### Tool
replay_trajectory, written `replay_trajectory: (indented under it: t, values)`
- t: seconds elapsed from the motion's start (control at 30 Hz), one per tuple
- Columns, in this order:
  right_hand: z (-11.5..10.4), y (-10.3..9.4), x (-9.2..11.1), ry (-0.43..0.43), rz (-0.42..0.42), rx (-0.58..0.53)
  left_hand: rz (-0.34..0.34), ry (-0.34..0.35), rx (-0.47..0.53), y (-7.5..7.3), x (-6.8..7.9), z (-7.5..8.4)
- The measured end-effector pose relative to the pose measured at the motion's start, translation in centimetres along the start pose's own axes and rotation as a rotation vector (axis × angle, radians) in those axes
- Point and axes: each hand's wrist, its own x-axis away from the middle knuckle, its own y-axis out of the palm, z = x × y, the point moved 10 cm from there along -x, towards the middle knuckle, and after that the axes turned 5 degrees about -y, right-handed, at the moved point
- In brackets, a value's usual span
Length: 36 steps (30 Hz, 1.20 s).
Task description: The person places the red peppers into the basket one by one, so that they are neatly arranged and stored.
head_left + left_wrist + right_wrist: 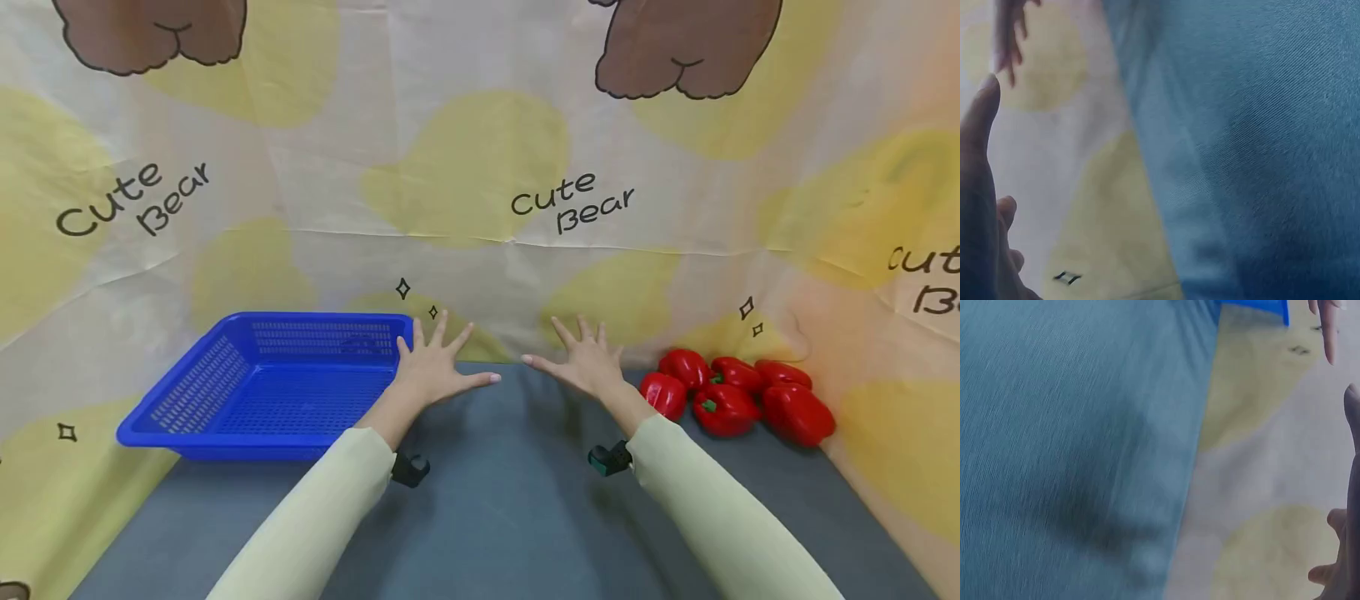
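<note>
Both hands are held up over the table with fingers spread, and neither holds anything. In the head view the left hand (433,371) is nearest the right end of a blue plastic basket (255,450), overlapping its rim in the picture. The right hand (587,364) is to the left of a group of red bell peppers (726,410), with its forearm in front of part of one. The left wrist view catches the left thumb (982,112) at its left edge. Along the right edge of the right wrist view is the right thumb (1352,419).
A grey-blue cloth (495,517) covers the table. Behind it hangs a pale curtain (465,183) with yellow patches, bear drawings and "Cute Bear" lettering. The curtain also runs down the left and right sides. Dark wrist cameras (409,470) sit by the sleeve cuffs.
</note>
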Motion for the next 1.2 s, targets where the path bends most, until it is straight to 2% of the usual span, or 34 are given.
replay_trajectory:
  t: [0.2,0.33,0.4,0.5,0.6,0.67,0.73,0.87,1.0,1.1,1.2]
  values:
    - [-3.1,-0.5,0.4,-0.017,0.082,-0.133,0.087,0.023,0.091,-3.2,2.6,-3.1]
    - [-5.3,-0.9,1.2,-0.042,0.162,-0.344,0.188,0.049,0.209,-4.8,5.5,-6.0]
    - [-6.2,-1.1,1.8,-0.047,0.211,-0.479,0.291,0.064,0.289,-5.6,7.6,-7.6]
    - [-7.6,-1.4,2.6,-0.065,0.304,-0.638,0.507,0.078,0.4,-6.7,11.0,-10.1]
    - [-9.4,-1.8,3.3,-0.099,0.393,-0.726,0.727,0.044,0.487,-7.7,14.2,-12.9]
    - [-10.8,-1.9,3.7,-0.12,0.429,-0.762,0.807,0.009,0.525,-8.2,15.6,-14.9]
    - [-11.9,-1.8,4.1,-0.132,0.447,-0.793,0.832,-0.034,0.545,-8.7,16.5,-16.6]
    - [-14.1,-1.1,5.0,-0.147,0.439,-0.831,0.837,-0.107,0.557,-9.9,18.0,-19.5]
    - [-16.4,-0.3,5.6,-0.178,0.42,-0.854,0.924,-0.203,0.58,-10.7,19.7,-22.3]
    - [-18.2,0.3,5.9,-0.209,0.4,-0.856,0.976,-0.283,0.583,-10.6,20.4,-24.0]
    - [-20.2,1.6,6.5,-0.237,0.363,-0.842,0.979,-0.366,0.575,-10.2,20.5,-25.7]
